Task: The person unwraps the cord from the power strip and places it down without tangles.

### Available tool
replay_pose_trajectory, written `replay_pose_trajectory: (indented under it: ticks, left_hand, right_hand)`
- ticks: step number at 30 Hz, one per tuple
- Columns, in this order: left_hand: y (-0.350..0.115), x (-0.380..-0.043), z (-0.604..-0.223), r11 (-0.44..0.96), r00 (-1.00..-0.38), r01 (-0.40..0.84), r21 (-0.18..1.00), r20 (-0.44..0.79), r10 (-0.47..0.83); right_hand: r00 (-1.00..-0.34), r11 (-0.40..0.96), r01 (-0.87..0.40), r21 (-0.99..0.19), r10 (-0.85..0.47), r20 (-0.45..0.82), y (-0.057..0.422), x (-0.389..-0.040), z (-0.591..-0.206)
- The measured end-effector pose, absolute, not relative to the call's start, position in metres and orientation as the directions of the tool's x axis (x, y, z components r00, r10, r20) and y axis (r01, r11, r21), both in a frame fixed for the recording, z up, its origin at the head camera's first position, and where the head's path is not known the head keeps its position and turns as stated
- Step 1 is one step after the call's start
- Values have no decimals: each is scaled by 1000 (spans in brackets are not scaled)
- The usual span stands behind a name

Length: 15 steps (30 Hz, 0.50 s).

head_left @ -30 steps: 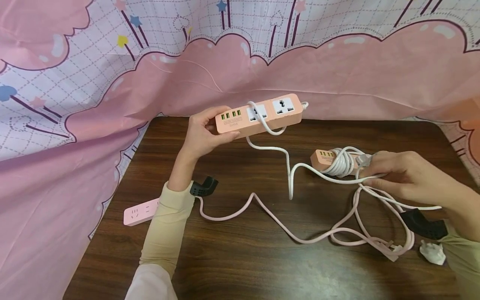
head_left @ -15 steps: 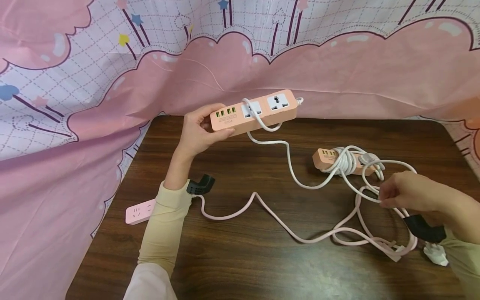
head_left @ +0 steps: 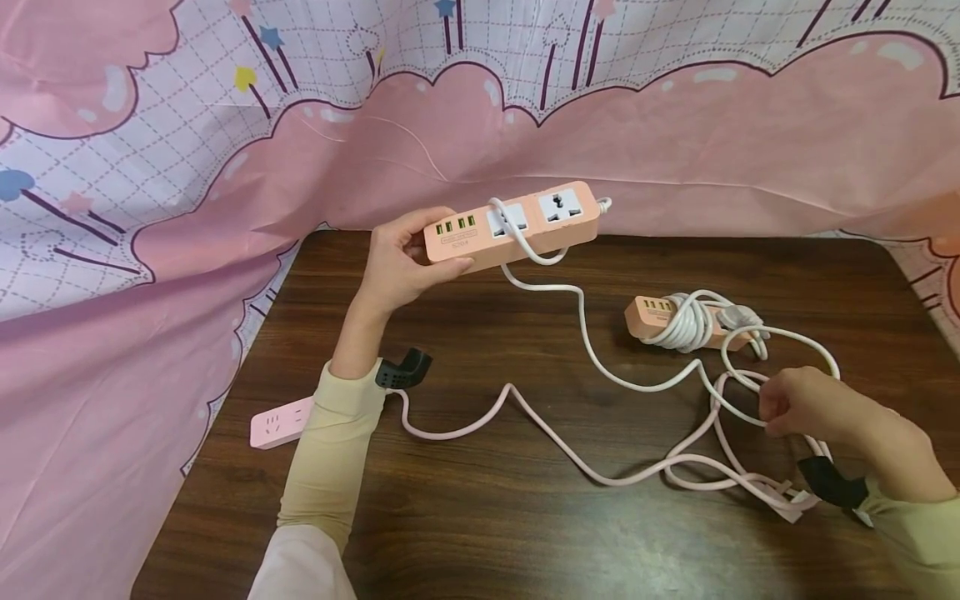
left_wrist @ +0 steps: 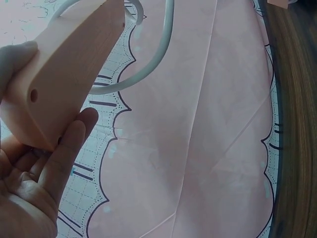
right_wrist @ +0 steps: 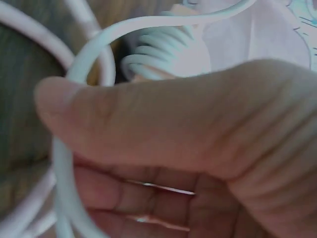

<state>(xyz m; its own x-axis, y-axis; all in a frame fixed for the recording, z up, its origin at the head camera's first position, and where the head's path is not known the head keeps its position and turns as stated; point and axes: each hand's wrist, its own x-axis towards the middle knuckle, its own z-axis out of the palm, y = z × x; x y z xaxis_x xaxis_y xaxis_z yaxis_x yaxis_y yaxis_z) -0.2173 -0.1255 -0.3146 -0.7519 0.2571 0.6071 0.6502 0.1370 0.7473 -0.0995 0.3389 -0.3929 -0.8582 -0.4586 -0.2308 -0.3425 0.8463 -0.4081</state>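
Note:
High over the back of the table, my left hand (head_left: 397,260) grips the USB end of a peach power strip (head_left: 534,220). One turn of its white cord (head_left: 583,329) loops around the strip's middle, and the rest hangs down and runs right. In the left wrist view, thumb and fingers (left_wrist: 69,148) hold the strip's end from opposite sides. My right hand (head_left: 825,406), low at the right, pinches the white cord (right_wrist: 63,171) under its thumb. Just behind it lies a second peach power strip (head_left: 642,319), wrapped in its coiled white cord (head_left: 690,325) with a grey-white plug (head_left: 738,317).
A pink power strip (head_left: 279,425) lies at the left, partly behind my left forearm. Its pink cord (head_left: 555,447) zigzags across the brown table (head_left: 480,533) to loops and a plug (head_left: 787,507) at the right. A cloud-patterned curtain (head_left: 637,158) stands behind.
My right hand has moved down and slightly right, away from the wrapped strip, with its grip now further along the white cord. The left hand and its strip have barely shifted.

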Motion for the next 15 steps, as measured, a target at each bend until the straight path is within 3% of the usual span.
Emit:
replay_pose_trajectory:
  ticks: [8, 15]
  left_hand:
    - [-121, -217, -314, 123, -752, 647, 753, 602, 270]
    - [-117, -214, -312, 125, -747, 651, 749, 603, 281]
  right_hand:
    - [-836, 768, -471, -434, -545, -57, 341, -100, -405]
    - [-841, 758, -502, -417, -540, 31, 322, -113, -391]
